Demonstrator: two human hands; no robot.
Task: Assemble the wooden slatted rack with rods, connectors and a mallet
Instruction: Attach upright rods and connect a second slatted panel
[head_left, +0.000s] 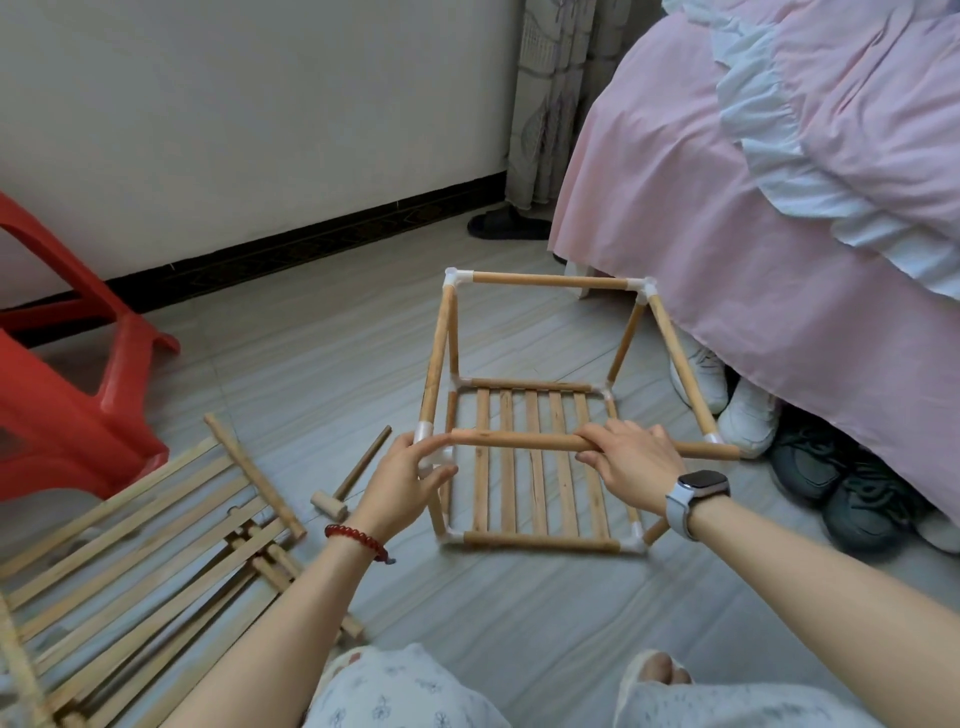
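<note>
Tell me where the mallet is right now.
The mallet lies on the floor left of the rack frame, just beyond the left hand, with the loose slatted panel on its other side.

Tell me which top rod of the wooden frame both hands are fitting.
The near top wooden rod: the right hand grips it, the left hand holds its white corner connector.

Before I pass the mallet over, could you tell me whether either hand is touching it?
Apart. The head view shows the mallet lying on the floor, with bare floor between it and the left hand.
</note>
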